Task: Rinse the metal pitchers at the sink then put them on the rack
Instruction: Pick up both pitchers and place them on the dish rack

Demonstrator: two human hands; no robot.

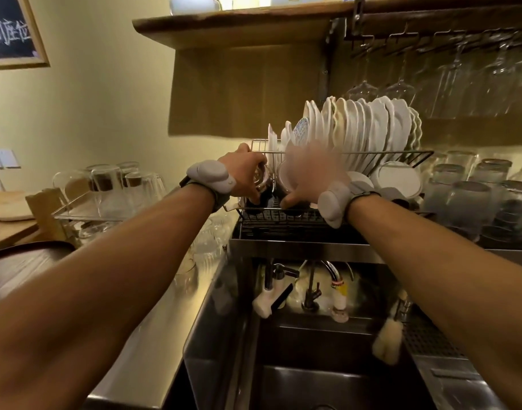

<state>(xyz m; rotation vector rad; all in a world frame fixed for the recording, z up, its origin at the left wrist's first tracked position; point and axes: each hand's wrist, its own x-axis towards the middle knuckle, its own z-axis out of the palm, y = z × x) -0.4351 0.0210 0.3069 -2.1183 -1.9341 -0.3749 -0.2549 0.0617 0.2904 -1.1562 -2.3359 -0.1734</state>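
While both arms reach over the sink, the scene reads as follows:

Left hand (244, 176): at the left end of the rack, fingers curled around a shiny metal pitcher (261, 179); grey wrist device strapped on
Metal pitcher: held at the rack's left end, just beside the upright plates, low near the rack's bottom tier; its base is hidden by the hand
Right hand (308, 179): raised in front of the rack, badly motion-blurred; fingers look spread, thumb low near a dark item on the rack floor; cannot tell whether it grips anything
Rack (402, 155): wire dish rack standing behind the sink, upper tier packed with white plates (363, 128) on edge, a few round white pieces lying lower right
Sink (313, 344): steel basin directly below the arms, dark inside; faucet (333, 276) and a soap pump (279, 276) at its back edge
Brush (387, 341): pale bristles, at the sink's right side, blurred
Worktop (165, 321): steel, left of the sink, clear glassware on it near the rack
Glass tray (85, 211): further left, upturned glasses on it
Right of rack: rows of upturned glasses (473, 196)
Overhead: wooden shelf (239, 28), stem glasses (399, 84) hanging bowl-down beneath it
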